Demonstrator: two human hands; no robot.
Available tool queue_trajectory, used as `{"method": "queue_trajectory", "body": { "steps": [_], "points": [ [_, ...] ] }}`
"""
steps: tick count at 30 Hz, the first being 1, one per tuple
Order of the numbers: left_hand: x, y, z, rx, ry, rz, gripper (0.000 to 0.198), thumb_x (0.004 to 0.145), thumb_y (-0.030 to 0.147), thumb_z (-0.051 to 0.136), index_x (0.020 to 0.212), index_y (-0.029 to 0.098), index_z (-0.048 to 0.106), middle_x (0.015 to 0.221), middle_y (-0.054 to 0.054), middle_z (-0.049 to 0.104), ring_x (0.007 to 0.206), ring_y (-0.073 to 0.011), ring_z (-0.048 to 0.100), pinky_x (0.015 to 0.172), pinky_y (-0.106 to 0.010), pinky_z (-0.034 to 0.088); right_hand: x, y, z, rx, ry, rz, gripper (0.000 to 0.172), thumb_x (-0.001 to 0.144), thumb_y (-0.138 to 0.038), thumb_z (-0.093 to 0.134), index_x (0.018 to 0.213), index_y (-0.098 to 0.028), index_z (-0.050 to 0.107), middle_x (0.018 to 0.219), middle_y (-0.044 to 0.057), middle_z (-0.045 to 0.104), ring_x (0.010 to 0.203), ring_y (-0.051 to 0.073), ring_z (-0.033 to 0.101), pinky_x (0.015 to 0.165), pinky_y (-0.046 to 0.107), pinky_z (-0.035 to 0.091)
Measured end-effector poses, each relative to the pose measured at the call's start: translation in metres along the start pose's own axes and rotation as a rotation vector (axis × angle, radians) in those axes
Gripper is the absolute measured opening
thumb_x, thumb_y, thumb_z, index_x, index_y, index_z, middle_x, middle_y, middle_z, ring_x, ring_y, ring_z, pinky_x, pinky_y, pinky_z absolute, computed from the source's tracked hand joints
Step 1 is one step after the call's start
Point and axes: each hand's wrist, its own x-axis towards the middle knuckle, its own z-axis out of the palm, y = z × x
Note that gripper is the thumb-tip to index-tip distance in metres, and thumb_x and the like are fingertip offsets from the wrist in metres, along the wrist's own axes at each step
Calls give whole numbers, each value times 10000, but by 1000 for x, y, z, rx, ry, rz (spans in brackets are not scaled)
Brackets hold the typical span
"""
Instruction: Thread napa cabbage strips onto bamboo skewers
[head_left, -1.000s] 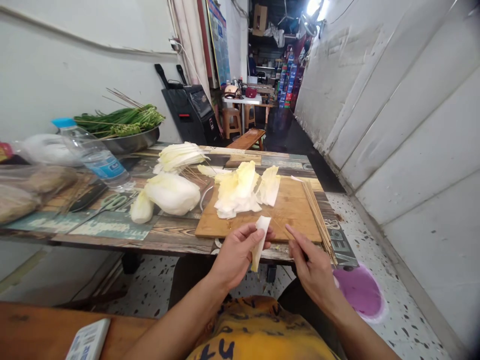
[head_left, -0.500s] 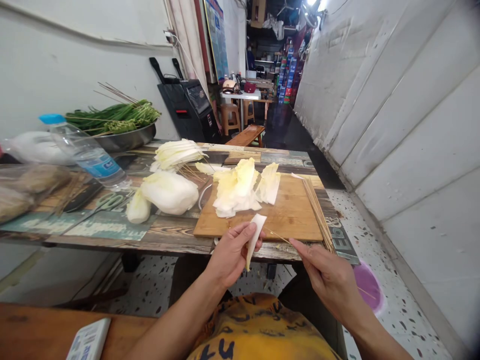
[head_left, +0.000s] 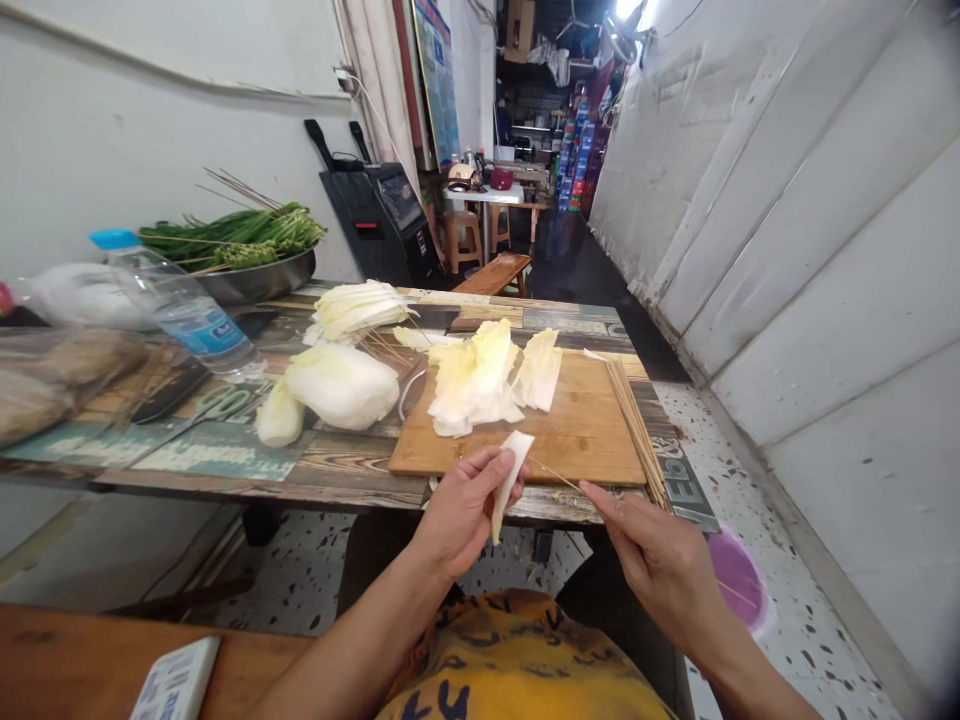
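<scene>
My left hand (head_left: 469, 500) is closed on a pale strip of napa cabbage leaf (head_left: 510, 480), held upright over the table's front edge. Between the fingertips of my right hand (head_left: 652, 540) is a thin wooden skewer (head_left: 556, 474), its far end reaching to the strip's right side. Whether the tip has entered the leaf I cannot tell. Beyond my hands, cut cabbage leaves (head_left: 472, 385) lie piled on a wooden cutting board (head_left: 585, 445). A bundle of skewers (head_left: 636, 430) rests along the board's right side.
Left of the board are a whole napa cabbage (head_left: 341, 385), a smaller cabbage heart (head_left: 279, 415), skewered leaves (head_left: 360, 310) and scissors (head_left: 225, 402). A water bottle (head_left: 199, 325) stands near a metal bowl of greens (head_left: 255, 278). A purple basin (head_left: 739, 580) is on the floor at right.
The view has shifted slightly. Both hands keep the same hold on the leaf strip and the skewer, with almost no movement between them.
</scene>
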Motion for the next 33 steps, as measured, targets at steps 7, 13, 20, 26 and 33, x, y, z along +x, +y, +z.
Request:
{"method": "queue_trajectory", "body": {
  "steps": [7, 13, 20, 26, 33],
  "points": [
    [0, 0, 0, 54, 46, 27, 300, 556, 383, 843, 669, 139, 710, 644, -11, 674, 530, -56, 520, 506, -155, 421, -1, -2, -4, 10, -21, 10, 379, 935, -103, 435, 1261, -229, 583, 827, 37, 679, 687, 133, 636, 609, 234, 482],
    [0, -1, -3, 131, 1, 41, 295, 582, 407, 826, 635, 139, 716, 590, -16, 667, 528, -61, 519, 523, -158, 413, -2, -4, -10, -11, -14, -14, 356, 934, -106, 436, 1232, -201, 607, 782, 38, 673, 645, 133, 633, 569, 236, 473],
    [2, -4, -5, 200, -21, 50, 275, 632, 415, 794, 669, 148, 738, 608, -17, 672, 530, -63, 513, 539, -171, 407, -1, -6, -14, 26, -18, 1, 339, 929, -105, 446, 1199, -201, 627, 873, 45, 714, 728, 131, 671, 611, 222, 499],
    [1, -3, -4, 260, -37, 57, 278, 652, 418, 775, 667, 143, 741, 582, -15, 647, 523, -72, 505, 521, -182, 396, 1, -7, -16, 68, -49, 34, 333, 933, -124, 442, 1195, -200, 634, 946, 47, 733, 810, 135, 689, 684, 221, 525],
    [1, -3, -4, 339, -38, 69, 284, 675, 421, 753, 679, 137, 741, 601, -22, 640, 518, -86, 495, 474, -194, 380, 9, -9, -17, 199, -110, 106, 318, 929, -155, 447, 1152, -229, 663, 1032, 31, 743, 880, 145, 705, 793, 228, 538]
  ]
}}
